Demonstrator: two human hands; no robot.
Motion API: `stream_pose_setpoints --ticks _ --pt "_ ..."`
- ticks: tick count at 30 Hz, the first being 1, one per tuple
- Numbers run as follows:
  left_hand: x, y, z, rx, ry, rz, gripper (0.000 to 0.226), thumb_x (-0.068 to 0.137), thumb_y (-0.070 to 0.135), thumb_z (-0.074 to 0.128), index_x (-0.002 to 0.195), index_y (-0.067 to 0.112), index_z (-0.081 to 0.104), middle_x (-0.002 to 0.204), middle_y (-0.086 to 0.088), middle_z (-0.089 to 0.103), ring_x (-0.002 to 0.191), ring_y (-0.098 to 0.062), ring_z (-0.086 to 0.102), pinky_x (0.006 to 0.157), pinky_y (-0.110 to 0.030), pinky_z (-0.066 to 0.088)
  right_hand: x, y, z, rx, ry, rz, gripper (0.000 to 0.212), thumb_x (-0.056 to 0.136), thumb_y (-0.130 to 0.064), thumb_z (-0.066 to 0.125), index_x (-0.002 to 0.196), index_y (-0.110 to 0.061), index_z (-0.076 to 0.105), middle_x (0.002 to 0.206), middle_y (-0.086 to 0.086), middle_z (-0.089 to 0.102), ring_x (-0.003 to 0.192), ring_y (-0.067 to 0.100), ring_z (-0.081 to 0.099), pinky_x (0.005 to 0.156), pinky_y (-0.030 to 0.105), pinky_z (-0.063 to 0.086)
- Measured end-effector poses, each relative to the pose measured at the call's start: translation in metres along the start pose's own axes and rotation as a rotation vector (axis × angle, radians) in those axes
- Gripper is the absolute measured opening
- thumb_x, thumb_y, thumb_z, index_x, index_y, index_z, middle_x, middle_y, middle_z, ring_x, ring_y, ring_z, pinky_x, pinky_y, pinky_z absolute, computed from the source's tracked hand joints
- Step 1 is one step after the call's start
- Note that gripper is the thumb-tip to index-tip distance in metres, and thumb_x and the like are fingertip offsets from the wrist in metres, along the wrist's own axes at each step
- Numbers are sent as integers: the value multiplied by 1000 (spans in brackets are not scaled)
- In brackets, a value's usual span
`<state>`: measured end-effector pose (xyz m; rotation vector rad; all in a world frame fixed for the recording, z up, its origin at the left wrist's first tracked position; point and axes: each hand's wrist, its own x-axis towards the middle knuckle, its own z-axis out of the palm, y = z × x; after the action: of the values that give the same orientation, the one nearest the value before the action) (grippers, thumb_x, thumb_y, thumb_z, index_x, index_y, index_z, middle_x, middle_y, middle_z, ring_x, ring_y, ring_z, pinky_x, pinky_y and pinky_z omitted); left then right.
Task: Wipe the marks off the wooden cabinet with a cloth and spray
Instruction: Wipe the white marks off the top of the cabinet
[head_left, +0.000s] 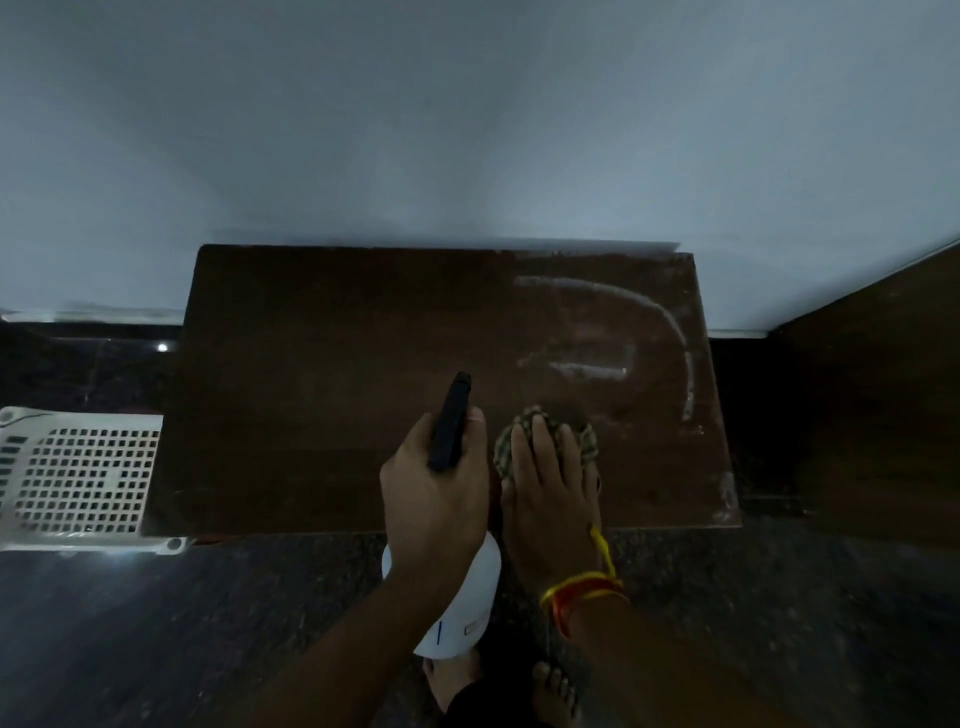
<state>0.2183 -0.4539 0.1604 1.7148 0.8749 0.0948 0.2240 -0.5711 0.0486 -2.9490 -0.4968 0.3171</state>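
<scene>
The dark wooden cabinet top (322, 364) fills the middle of the head view. White chalky marks (644, 322) curve across its right half, with a shorter streak inside the curve. My left hand (431, 499) grips a white spray bottle (462, 608) by its black nozzle head, which points away from me over the near middle of the top. My right hand (550, 499) lies flat on a checked cloth (524, 431) pressed to the wood, just below and left of the marks. A red and yellow thread circles my right wrist.
A white perforated plastic basket (78, 478) stands at the cabinet's left. A pale wall (467, 130) rises behind. A dark wooden panel (878, 395) is at the right. Dark speckled floor (182, 634) lies below, with my bare feet near the bottom edge.
</scene>
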Motion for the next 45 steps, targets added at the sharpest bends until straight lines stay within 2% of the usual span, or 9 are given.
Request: stream_pose_setpoints --ticks 5,9,16,20,26,33,41,45 --pt "5 3 2 18 -20 13 24 95 35 57 78 19 59 69 -14 61 64 -39 61 57 -56 55 43 -2 -9 31 63 3 60 90 -32 56 144 -14 38 150 9 38 138 35 33 103 56 36" --pt "6 5 4 27 -28 8 26 94 38 57 77 19 59 66 -12 60 63 -39 61 56 -55 55 76 -4 -17 53 43 -2 58 96 -34 45 148 -15 30 155 7 29 143 33 23 109 54 28" --pt "18 16 4 35 -20 -21 25 96 35 56 75 21 59 64 -8 59 62 -36 62 57 -54 56 46 -1 -9 16 36 -2 58 91 -34 48 144 -15 37 150 7 36 139 33 33 103 55 37" --pt "30 18 5 49 -25 -14 25 96 36 56 76 20 58 63 -9 58 61 -38 62 55 -54 55 62 1 -11 4 38 -17 58 92 -33 49 145 -16 35 152 7 34 140 33 30 105 55 34" --pt "43 18 6 64 -38 -21 21 96 37 55 78 27 56 70 -11 60 68 -39 63 62 -56 57 127 2 -25 -1 48 -25 60 94 -35 42 148 -14 27 154 8 28 141 34 24 109 54 28" --pt "59 26 8 65 -28 -35 20 96 36 56 79 25 58 65 -5 58 65 -35 64 60 -55 58 98 -1 -18 -2 59 2 57 93 -36 30 146 -13 33 152 8 34 140 34 29 109 55 29" --pt "79 31 16 91 -52 -45 24 96 37 54 76 23 57 64 -3 57 60 -27 62 64 -54 59 127 -3 -23 7 68 6 58 92 -36 34 146 -14 32 152 8 32 141 33 27 107 55 30" --pt "83 35 21 81 -55 -59 24 97 37 54 76 23 56 64 -6 58 65 -39 62 59 -56 57 179 -2 -29 26 108 9 58 94 -33 39 147 -13 33 153 9 33 140 35 28 107 54 30"
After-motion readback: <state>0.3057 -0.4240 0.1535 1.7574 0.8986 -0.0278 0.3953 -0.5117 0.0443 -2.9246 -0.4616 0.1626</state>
